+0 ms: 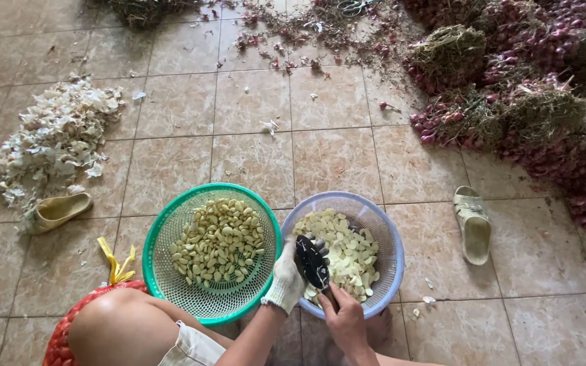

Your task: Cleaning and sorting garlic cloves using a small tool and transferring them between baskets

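Left of the green basket [164,234], a heap of papery white garlic skins [55,135] spreads over the glossy beige floor tiles [259,102], and a pale yellow sandal [57,211] lies at its near edge. A red mesh sack [59,339] with a yellow tie [115,264] sits just beside the basket's near left rim, next to a bare knee. The green basket is round, plastic and perforated, and holds a mound of unpeeled, yellowish garlic cloves [220,240].

Touching its right rim stands a lilac basket [388,237] of the same woven plastic, half filled with smooth, whitish peeled cloves [347,247]. Over its near left edge the left hand [289,274], in a white knit glove, curls its fingers closed around something small; what it grips is hidden. Just right of it the bare right hand [344,318] is clenched on the handle of a dark knife [313,261], whose blade points up against the gloved fingers, above the peeled cloves.

Further right of the green basket, past the lilac one, a second pale sandal [473,224] lies upright on the tiles. Beyond it, bundles of red shallots [537,81] with dry, strawy tops are piled along the floor.
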